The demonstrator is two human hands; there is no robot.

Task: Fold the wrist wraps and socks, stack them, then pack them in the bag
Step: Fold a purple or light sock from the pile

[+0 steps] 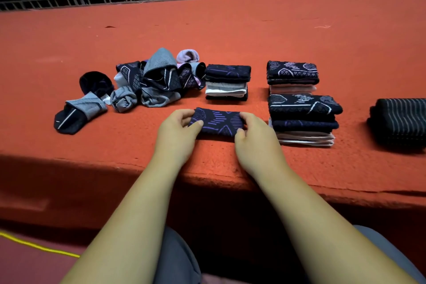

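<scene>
Red-orange felt covered the desk [230,30], and the folded sock [217,122], navy with purple patterning, lay near its front edge. Left of that sock and further back sat a heap of unfolded socks [147,83], grey and navy, loosely tangled. The left hand [177,129] pinched the sock's left end, thumb on top and fingers curled round the edge. Just behind the sock stood a short stack [227,82] of folded pieces. The right hand [255,134] gripped the sock's right end in the same way. Right of the sock rose two taller stacks [304,120], one behind the other, and well beyond them lay the dark striped wrist wraps [401,120]. No bag showed. The sock's long axis ran left to right, roughly along the desk's front edge, its left end turned slightly away. The fold looked likely to spring open if either end were let go early. Set down off-centre, it could also tip the soft, uneven stack behind it.
</scene>
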